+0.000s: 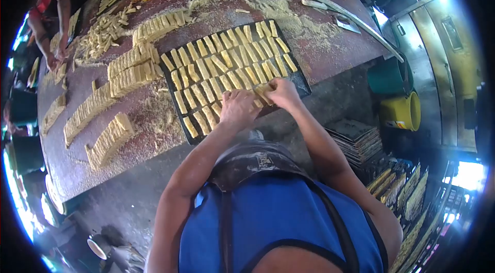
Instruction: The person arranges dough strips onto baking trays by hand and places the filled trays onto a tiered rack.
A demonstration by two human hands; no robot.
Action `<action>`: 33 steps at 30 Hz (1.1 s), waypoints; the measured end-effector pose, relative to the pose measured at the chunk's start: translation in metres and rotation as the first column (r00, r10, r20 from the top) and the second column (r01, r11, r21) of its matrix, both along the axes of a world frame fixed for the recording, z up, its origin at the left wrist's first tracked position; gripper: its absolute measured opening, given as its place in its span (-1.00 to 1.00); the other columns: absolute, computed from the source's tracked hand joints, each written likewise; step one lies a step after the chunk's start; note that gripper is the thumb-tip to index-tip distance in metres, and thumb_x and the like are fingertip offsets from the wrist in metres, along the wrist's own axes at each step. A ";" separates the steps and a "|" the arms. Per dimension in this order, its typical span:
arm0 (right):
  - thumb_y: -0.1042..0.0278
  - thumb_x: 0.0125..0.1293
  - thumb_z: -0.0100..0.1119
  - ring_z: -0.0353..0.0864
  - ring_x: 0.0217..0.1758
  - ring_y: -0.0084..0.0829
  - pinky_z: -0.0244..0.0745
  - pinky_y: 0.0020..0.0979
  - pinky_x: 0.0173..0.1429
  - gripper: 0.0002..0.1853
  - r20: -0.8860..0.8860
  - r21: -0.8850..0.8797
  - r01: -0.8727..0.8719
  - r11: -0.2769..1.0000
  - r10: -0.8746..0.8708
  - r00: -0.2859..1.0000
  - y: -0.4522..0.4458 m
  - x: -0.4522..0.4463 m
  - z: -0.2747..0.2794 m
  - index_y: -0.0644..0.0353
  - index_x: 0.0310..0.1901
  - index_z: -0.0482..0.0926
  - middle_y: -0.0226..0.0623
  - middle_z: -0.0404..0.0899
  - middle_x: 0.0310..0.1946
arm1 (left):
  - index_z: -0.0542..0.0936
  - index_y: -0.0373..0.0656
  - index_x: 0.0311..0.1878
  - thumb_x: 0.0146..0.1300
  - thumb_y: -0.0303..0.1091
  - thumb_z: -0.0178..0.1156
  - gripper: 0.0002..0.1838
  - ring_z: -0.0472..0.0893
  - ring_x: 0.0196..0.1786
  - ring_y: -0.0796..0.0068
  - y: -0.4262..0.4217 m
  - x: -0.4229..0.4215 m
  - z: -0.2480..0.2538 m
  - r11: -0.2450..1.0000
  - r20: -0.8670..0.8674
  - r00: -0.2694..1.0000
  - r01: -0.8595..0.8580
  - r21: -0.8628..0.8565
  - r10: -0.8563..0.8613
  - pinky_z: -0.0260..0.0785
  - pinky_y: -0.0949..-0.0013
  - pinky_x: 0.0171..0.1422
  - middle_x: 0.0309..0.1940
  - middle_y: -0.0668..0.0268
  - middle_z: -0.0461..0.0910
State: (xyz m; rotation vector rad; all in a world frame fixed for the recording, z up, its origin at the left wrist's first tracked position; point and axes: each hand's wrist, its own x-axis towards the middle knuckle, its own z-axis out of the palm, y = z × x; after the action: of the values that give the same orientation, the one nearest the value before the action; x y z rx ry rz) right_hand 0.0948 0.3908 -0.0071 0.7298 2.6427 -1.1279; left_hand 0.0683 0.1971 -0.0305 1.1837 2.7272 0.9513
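Note:
A dark baking tray (180,114) lies near the table's edge, with dough sticks (227,58) laid on it in several rows. Over the row nearest my body, my left hand (240,110) is closed, its curled fingers around dough sticks that they partly hide. Just to its right, my right hand (284,94) pinches a pale dough stick (263,92) between thumb and fingers. The two hands are close together, low over the tray's near side.
Stacked rows of cut dough sticks (88,113) stand left on the floury red table (330,61). A long pale strip (309,2) curves along the far side. At upper left another person's arms (62,15) reach over the table. Right stand a yellow bucket (407,112) and stacked trays (353,141).

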 end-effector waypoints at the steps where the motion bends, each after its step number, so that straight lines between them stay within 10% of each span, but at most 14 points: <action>1: 0.10 0.09 0.43 0.72 -0.10 0.02 0.60 -0.08 0.02 -0.62 -0.098 0.029 -0.040 0.999 0.043 0.994 0.013 0.000 -0.009 0.26 -0.23 0.66 0.01 0.73 -0.27 | 0.69 -0.05 -0.05 0.06 -0.09 0.47 -0.59 0.55 0.18 0.28 0.003 0.001 0.002 1.000 0.025 0.999 -0.029 -0.002 0.029 0.22 0.06 0.31 0.04 0.34 0.62; 12: 0.20 0.07 0.51 0.70 -0.02 0.02 0.61 -0.09 0.06 -0.59 -0.133 0.193 -0.262 0.946 0.289 0.948 0.037 0.012 -0.025 0.15 -0.07 0.64 -0.01 0.72 -0.14 | 0.68 0.00 -0.06 0.02 -0.18 0.44 -0.63 0.47 0.26 0.23 0.047 0.028 -0.002 0.983 -0.045 0.985 -0.169 -0.078 0.166 0.17 0.00 0.39 0.07 0.31 0.57; 18: 0.17 0.07 0.49 0.76 -0.17 -0.14 0.62 -0.24 -0.04 -0.64 -0.198 -0.190 -0.170 0.967 0.132 0.971 0.065 0.011 -0.011 0.27 -0.21 0.69 -0.04 0.73 -0.27 | 0.70 0.01 -0.03 0.04 -0.13 0.46 -0.60 0.47 0.28 0.25 0.047 0.031 0.010 0.978 0.047 0.984 -0.166 -0.130 0.173 0.12 0.03 0.42 0.12 0.37 0.59; 23: 0.29 0.10 0.37 0.70 -0.05 0.07 0.62 -0.08 0.07 -0.60 -0.227 0.119 -0.265 0.957 0.286 0.931 0.075 0.009 -0.033 0.27 -0.02 0.62 0.08 0.71 -0.22 | 0.70 0.04 -0.01 0.04 -0.06 0.47 -0.57 0.48 0.26 0.27 0.074 0.031 0.002 0.977 -0.034 0.985 -0.170 -0.129 0.167 0.14 0.05 0.40 0.09 0.37 0.59; 33: 0.36 0.12 0.34 0.69 -0.04 0.06 0.60 -0.07 0.08 -0.66 -0.192 0.206 -0.291 0.934 0.330 0.924 0.068 0.022 -0.007 0.26 -0.04 0.63 0.13 0.67 -0.13 | 0.68 0.05 0.05 0.10 -0.06 0.45 -0.55 0.51 0.26 0.30 0.053 0.026 0.018 0.976 -0.013 0.977 -0.215 -0.034 0.214 0.12 -0.01 0.44 0.13 0.35 0.61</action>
State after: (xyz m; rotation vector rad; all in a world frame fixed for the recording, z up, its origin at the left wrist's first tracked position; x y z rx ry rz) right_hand 0.1171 0.4588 -0.0137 0.1958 2.9354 -0.9478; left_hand 0.0944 0.2499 -0.0123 0.9034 2.9110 0.9136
